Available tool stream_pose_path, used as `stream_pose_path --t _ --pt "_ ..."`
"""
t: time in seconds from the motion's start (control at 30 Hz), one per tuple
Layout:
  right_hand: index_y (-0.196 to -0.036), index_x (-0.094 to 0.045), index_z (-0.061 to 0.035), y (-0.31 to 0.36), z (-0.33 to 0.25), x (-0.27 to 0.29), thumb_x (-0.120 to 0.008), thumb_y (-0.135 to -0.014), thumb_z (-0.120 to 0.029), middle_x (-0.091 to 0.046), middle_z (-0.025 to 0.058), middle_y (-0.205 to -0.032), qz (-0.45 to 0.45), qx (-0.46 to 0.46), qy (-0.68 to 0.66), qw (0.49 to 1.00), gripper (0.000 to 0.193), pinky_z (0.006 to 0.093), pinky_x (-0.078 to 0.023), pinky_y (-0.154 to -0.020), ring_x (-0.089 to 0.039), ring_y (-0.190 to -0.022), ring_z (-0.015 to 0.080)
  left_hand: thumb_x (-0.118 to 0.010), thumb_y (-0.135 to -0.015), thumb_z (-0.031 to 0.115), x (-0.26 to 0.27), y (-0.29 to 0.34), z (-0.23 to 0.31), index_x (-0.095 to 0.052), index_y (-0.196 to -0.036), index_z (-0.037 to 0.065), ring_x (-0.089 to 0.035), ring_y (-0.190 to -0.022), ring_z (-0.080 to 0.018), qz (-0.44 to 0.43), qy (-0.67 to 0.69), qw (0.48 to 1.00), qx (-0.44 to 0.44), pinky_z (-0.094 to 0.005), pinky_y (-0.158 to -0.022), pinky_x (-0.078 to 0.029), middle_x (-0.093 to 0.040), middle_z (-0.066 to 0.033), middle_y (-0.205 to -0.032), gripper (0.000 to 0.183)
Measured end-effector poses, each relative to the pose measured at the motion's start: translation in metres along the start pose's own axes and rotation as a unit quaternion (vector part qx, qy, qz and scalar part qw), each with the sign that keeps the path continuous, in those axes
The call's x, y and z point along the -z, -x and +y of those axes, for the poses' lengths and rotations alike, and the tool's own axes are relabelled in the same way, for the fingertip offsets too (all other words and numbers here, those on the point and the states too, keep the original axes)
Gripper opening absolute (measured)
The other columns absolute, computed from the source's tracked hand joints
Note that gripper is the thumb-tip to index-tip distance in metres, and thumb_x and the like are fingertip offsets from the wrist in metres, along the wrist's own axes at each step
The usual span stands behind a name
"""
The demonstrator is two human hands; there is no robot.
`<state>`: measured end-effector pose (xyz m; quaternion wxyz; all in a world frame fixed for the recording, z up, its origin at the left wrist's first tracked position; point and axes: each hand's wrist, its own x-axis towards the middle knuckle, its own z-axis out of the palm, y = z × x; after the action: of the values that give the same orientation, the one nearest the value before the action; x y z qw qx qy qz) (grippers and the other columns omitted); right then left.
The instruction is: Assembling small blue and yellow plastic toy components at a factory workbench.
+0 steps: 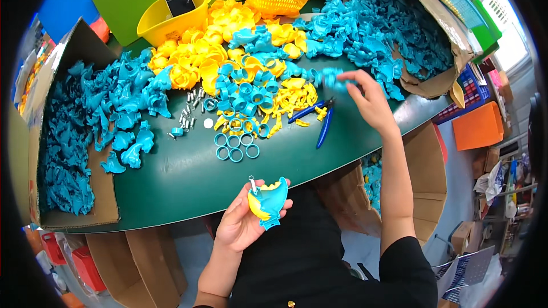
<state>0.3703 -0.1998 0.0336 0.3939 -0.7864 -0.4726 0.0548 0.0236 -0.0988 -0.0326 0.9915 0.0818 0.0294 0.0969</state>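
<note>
My left hand (240, 225) grips a teal and yellow plastic shell part (273, 198) above the front edge of the table. A small metal spring (253, 183) stands out at the part's upper left, beside my fingertips. Over the table to the right, my right hand (371, 102) pinches a teal plastic piece (332, 78), smeared by motion, so its exact shape cannot be made out. Just below that piece lie blue-handled cutting pliers (324, 124) with their handles spread. Small yellow parts (294, 101) are heaped beside the pliers. Teal rings (234, 141) lie in the table's middle, some in a pile, several flat.
Teal shell parts fill a tipped cardboard box (103, 194) at left and another box (442, 82) at right. Yellow shells (197, 60) form a heap before a yellow basin (149, 23) and basket (274, 1). Metal springs (188, 111) lie left of the rings on the green table (177, 185).
</note>
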Motion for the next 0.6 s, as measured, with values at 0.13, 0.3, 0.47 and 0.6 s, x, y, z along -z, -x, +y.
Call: stream_pose_path --t 0.13,0.3,0.47,0.6 --pt "-0.112 -0.066 -0.0055 0.032 -0.039 -0.013 -0.052 -0.089 -0.011 -0.064 0.0054 -0.096 -0.099 -0.08 -0.127 0.984 0.028 0.03 -0.043 -0.088 -0.055 -0.097 0.0165 -0.06 -0.099 0.023 0.0 -0.004 -0.003 -0.043 -0.143 0.009 -0.05 -0.129 -0.0476 -0.009 -0.021 1.0 -0.008 -0.0519 -0.106 -0.047 -0.023 -0.0314 -0.155 0.05" --pt "-0.103 -0.066 -0.0131 0.052 -0.067 -0.07 -0.061 -0.082 -0.015 -0.057 0.0112 -0.08 -0.218 0.156 0.07 0.961 0.021 0.0404 -0.042 -0.083 -0.056 -0.087 0.0273 -0.071 -0.092 0.022 0.001 0.001 -0.001 -0.038 -0.144 0.006 -0.049 -0.132 -0.0438 0.004 -0.048 0.998 -0.036 -0.0509 -0.109 -0.043 -0.032 -0.026 -0.154 0.064" --pt "-0.096 -0.061 -0.009 0.049 -0.082 -0.094 -0.075 -0.078 -0.019 -0.057 0.0092 -0.095 -0.091 0.306 0.063 0.946 0.025 0.0418 -0.045 -0.081 -0.056 -0.092 0.0295 -0.081 -0.08 0.019 0.003 0.012 0.007 -0.03 -0.15 0.002 -0.048 -0.134 -0.0372 0.052 -0.066 0.994 -0.068 -0.0461 -0.111 -0.042 -0.041 -0.0167 -0.15 0.088" --pt "-0.1 -0.059 -0.008 0.09 -0.095 -0.102 -0.079 -0.078 -0.033 -0.055 0.0091 -0.098 0.003 0.106 0.193 0.976 0.038 0.0422 -0.042 -0.083 -0.054 -0.096 0.0312 -0.077 -0.075 0.005 -0.006 0.01 0.004 -0.033 -0.149 0.004 -0.049 -0.133 -0.0344 0.098 -0.109 0.976 -0.16 -0.045 -0.111 -0.043 -0.046 -0.0129 -0.143 0.087"
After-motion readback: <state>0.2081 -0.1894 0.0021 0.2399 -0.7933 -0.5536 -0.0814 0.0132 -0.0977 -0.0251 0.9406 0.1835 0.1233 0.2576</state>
